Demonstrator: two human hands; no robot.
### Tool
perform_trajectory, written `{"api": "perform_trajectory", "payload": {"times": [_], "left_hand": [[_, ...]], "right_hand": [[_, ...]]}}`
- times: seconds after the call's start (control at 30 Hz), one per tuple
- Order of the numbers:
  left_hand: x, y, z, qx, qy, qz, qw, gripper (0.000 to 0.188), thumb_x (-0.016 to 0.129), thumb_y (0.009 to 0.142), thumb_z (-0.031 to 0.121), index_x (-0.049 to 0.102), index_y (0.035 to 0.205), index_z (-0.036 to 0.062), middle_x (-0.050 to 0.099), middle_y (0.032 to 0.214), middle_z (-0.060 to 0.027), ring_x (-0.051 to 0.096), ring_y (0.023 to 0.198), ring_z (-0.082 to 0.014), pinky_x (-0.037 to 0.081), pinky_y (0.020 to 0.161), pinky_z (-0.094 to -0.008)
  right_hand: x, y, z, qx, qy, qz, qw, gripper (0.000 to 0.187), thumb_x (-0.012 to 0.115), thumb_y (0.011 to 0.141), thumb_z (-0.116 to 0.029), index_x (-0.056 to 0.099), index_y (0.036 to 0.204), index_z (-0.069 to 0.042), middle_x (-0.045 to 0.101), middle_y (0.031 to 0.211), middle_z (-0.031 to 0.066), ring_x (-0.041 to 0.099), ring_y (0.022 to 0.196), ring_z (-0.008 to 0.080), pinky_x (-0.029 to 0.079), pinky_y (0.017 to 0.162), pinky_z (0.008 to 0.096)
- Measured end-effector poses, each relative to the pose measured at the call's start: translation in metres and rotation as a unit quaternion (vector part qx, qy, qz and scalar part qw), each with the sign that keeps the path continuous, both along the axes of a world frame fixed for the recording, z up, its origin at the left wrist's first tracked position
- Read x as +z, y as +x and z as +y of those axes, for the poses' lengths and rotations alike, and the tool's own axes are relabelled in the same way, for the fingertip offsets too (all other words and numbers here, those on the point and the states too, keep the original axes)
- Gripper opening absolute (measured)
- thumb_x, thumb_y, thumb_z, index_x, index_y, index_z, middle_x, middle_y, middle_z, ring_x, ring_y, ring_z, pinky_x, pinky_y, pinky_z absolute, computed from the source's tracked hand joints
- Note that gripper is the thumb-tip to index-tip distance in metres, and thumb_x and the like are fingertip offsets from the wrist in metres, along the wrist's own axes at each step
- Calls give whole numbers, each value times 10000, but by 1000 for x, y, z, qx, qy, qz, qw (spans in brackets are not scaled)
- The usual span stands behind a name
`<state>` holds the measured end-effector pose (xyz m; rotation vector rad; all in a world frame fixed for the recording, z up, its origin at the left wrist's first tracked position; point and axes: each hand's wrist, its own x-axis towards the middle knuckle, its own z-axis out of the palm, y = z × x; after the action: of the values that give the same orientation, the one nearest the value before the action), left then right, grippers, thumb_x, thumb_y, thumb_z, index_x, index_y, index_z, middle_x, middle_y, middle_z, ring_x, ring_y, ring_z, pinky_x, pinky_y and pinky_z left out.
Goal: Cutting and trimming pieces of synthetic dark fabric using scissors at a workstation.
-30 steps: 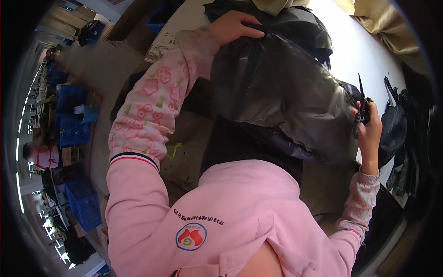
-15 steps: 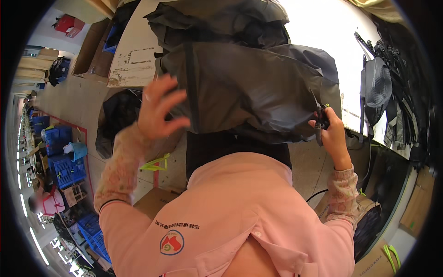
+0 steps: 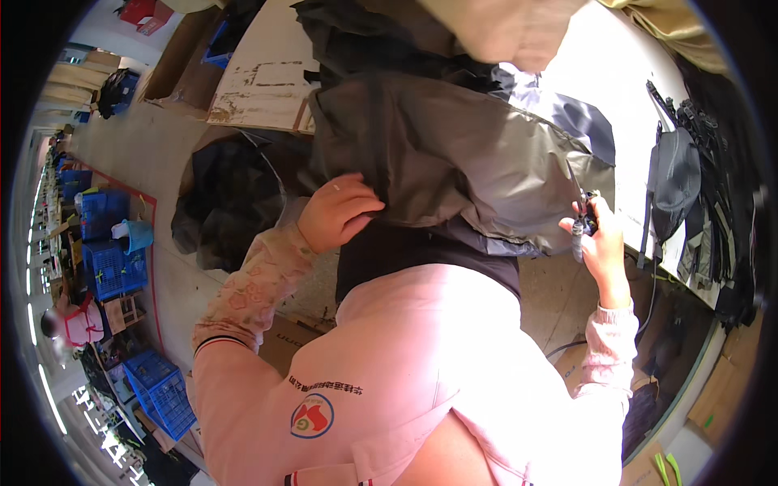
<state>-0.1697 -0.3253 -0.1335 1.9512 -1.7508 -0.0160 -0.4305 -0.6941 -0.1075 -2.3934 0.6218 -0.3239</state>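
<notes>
Up close, pink polo shirt [image 3: 389, 356]: worn by the person at work, round logo on the chest, flower-patterned sleeve covers [image 3: 247, 296] on the forearms.
Dark trousers [image 3: 417, 257]: just past the shirt hem, partly covered by the fabric.
Left hand [image 3: 336, 215]: fingers half curled, tips at the lower left edge of the fabric; whether they pinch it I cannot tell.
Right hand [image 3: 604, 243]: closed around the handles of the scissors, at the right end of the fabric.
Scissors [image 3: 582, 220]: dark, blade tip pointing away from the body; how far the blades are parted cannot be made out.
Grey-brown fabric [image 3: 470, 162]: creased and faintly shiny, between the hands, spread from the worktop over its near edge, with a darker band running down its left part.
Black bundle [image 3: 231, 198]: low at the left, beside the worktop.
Worktop [image 3: 255, 85]: white, its surface worn through at the left corner.
Mesh pouch [image 3: 677, 174]: black, on the right side, next to a row of black straps [image 3: 713, 202].
Dark cloth [image 3: 348, 49]: crumpled beyond the fabric.
Beige cloth [image 3: 506, 32]: at the far side.
Blue crates [image 3: 158, 394]: well off to the left, near another person [image 3: 83, 321] in pink.
</notes>
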Motion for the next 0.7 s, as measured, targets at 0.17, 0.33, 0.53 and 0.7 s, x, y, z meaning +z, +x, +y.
{"api": "perform_trajectory", "payload": {"times": [0.17, 0.33, 0.53, 0.7], "left_hand": [[65, -11, -31, 31, 31, 418, 907, 213, 698, 827, -4, 680, 1038, 15, 676, 875, -57, 644, 883, -157, 506, 802, -259], [79, -15, -51, 28, 44, 636, 770, 201, 695, 862, 46, 677, 1057, -1, 684, 969, -19, 600, 885, -57, 488, 818, -226], [74, -16, -50, 9, 64, 636, 769, 235, 718, 845, 52, 675, 1068, -8, 680, 971, -21, 593, 886, -56, 479, 808, -214], [71, -15, -55, -2, 67, 645, 761, 236, 718, 840, 2, 671, 1071, -13, 672, 961, -8, 589, 864, -46, 475, 775, -201]], "right_hand": [[53, 36, 40, 161, -149, -35, 975, 527, 904, 549, -268, 555, 860, -25, 549, 680, 69, 534, 593, 269, 398, 589, 373], [68, 66, 62, 267, -221, -73, 935, 615, 861, 575, -457, 547, 885, -29, 545, 751, 96, 546, 697, 286, 371, 649, 379], [75, 78, 68, 293, -207, -15, 933, 583, 857, 561, -415, 545, 875, -35, 571, 799, 102, 571, 763, 288, 390, 682, 381], [74, 83, 70, 307, -206, -25, 929, 529, 850, 562, -346, 550, 877, -47, 579, 814, 100, 577, 781, 285, 398, 691, 378]]}}
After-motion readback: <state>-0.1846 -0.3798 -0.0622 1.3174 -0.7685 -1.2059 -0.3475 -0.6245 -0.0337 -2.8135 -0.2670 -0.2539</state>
